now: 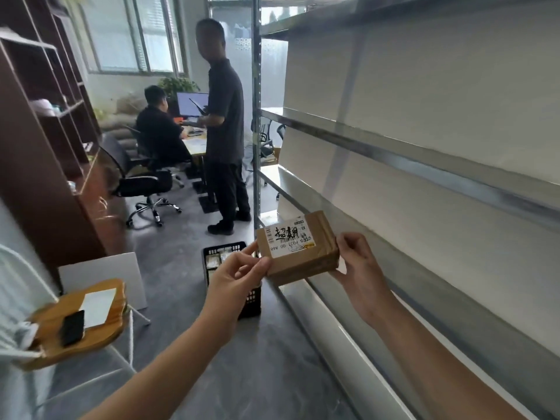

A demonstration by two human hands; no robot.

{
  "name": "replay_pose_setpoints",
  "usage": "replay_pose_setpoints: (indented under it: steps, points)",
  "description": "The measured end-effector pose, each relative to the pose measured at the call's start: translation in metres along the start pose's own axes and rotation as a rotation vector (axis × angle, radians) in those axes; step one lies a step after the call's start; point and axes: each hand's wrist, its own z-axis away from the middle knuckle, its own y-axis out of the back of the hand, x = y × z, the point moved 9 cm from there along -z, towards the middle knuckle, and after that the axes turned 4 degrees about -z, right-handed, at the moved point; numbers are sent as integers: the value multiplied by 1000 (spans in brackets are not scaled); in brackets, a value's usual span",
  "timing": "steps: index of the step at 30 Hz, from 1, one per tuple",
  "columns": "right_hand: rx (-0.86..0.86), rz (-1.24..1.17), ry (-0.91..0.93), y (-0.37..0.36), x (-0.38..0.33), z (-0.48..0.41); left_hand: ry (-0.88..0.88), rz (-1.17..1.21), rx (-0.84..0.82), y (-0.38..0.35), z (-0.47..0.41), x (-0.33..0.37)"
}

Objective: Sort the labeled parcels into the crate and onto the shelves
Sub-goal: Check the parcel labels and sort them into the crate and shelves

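Pinched at both ends in mid-air: parcel (306,265), left hand (239,272) on its left corner, right hand (360,268) curled round its right end, white label (289,237) up. Judged step: reading label; next calls for choosing black lattice-plastic crate (253,301) at 8 o'clock or smooth metal shelves (394,153) at 1 o'clock. Small flat box, matte brown cardboard, taped.

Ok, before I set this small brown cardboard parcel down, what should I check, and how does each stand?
1. Grip: left hand and right hand hold the small brown cardboard parcel by its ends: ok.
2. White label faces up, uncovered: ok.
3. Destination on label readable: cannot tell, print blurred.
4. White metal shelf beside parcel has bare space: ok.
5. Black plastic crate on floor has room: cannot tell, left hand hides part.
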Motion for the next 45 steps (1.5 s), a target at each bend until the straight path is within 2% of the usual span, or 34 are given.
replay_pose_setpoints:
  steps: [12,18,24,28,36,45]
  points:
    - [-191,104,-121,-17,41,-76,-15,-71,289,29,-35,-8]
    - [-293,143,-231,-36,83,-88,30,51,456,54,-26,-34]
    - [-350,120,-290,-89,122,-109,52,149,643,108,-24,-51]
    - [-392,100,-313,-122,144,-130,47,193,661,142,-49,-58]
    - [-314,143,-351,-157,186,-186,62,330,631,198,-117,-74]
    - [-242,237,-359,-194,231,-232,152,278,546,254,-177,-91]
